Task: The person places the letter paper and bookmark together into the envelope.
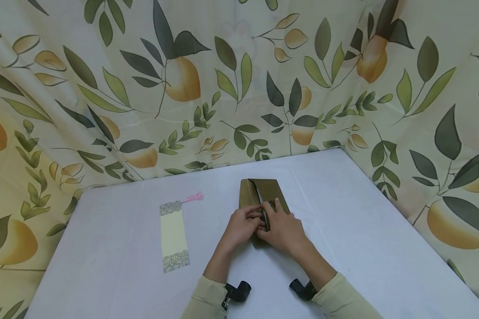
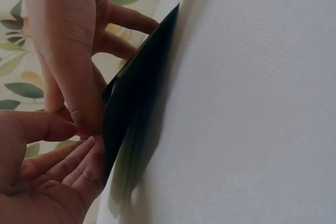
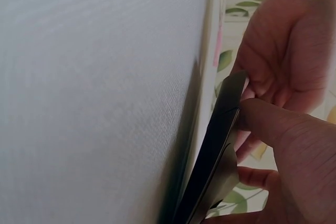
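Note:
A brown-gold flat packet [image 1: 269, 189] with a flap or cover edge lies under both hands, towards the far side of the white table. My left hand [image 1: 243, 225] pinches at its middle edge with thumb and fingertips; a small reddish bit [image 2: 82, 134] shows there in the left wrist view. My right hand [image 1: 282, 229] grips the packet from the other side, thumb near the left fingertips and other fingers spread over its face. Side-on, the packet [image 2: 137, 87] looks dark, tilted, with pale sheet-like layers below it. Fingers hide whatever lies between them.
A cream bookmark [image 1: 174, 235] with grey lace-pattern ends and a pink tassel [image 1: 193, 197] lies left of the hands on the white table [image 1: 115, 248]. Leaf-and-fruit curtains [image 1: 231, 110] hang along the table's far and side edges. Both wrists wear black cameras [image 1: 239, 291].

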Demonstrator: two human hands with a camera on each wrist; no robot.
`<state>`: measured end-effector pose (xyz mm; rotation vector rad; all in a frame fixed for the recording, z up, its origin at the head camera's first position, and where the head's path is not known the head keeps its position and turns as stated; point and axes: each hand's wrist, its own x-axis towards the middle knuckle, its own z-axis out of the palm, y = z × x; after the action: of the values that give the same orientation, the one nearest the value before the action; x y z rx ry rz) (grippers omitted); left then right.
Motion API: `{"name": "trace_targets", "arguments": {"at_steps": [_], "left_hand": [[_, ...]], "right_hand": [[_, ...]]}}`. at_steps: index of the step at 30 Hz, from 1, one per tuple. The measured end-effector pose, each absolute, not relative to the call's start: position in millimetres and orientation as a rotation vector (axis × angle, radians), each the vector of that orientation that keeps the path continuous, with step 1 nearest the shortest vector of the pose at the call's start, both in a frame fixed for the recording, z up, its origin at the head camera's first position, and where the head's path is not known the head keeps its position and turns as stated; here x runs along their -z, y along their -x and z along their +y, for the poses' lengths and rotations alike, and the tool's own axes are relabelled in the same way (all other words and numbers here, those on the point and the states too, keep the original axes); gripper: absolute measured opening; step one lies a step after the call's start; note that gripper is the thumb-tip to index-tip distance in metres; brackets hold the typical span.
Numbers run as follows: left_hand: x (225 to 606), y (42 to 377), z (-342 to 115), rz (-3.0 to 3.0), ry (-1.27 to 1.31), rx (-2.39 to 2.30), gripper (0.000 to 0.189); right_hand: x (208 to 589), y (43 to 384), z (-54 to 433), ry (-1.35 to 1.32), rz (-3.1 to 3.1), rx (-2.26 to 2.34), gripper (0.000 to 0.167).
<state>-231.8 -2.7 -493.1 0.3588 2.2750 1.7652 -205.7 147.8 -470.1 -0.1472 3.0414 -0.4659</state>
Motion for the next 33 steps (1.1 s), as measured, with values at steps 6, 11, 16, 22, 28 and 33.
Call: {"name": "trace_targets", "arguments": {"at_steps": [6,11,16,22,28,33], "left_hand": [[489.2,231.6,-6.0,2.277,-0.367,-1.782,0.044],[489.2,233.0,-12.1,2.235,-0.360,-1.805,0.040],[490.0,234.1,-18.3,2.185,-0.362,-1.857,0.036],[489.7,235.5,-23.6,2.162,-0.357,-1.863,0.032],[489.0,239.0,-33.5,2.181,-0.401,-1.849,0.032],[487.8,242.1,-46.3,2.174,-0.403,-1.830,0.035]], "right_hand": [[470.6,204.8,147.5,0.148,3.048,0.456,0.073],[472.5,204.0,147.4,0.135,3.045,0.453,0.075],[474.5,204.6,146.7,0.124,3.042,0.442,0.077],[475.7,204.5,146.4,0.128,3.048,0.438,0.078],[475.3,204.3,146.3,0.136,3.048,0.433,0.079],[474.3,203.5,146.6,0.135,3.046,0.434,0.077]]}}
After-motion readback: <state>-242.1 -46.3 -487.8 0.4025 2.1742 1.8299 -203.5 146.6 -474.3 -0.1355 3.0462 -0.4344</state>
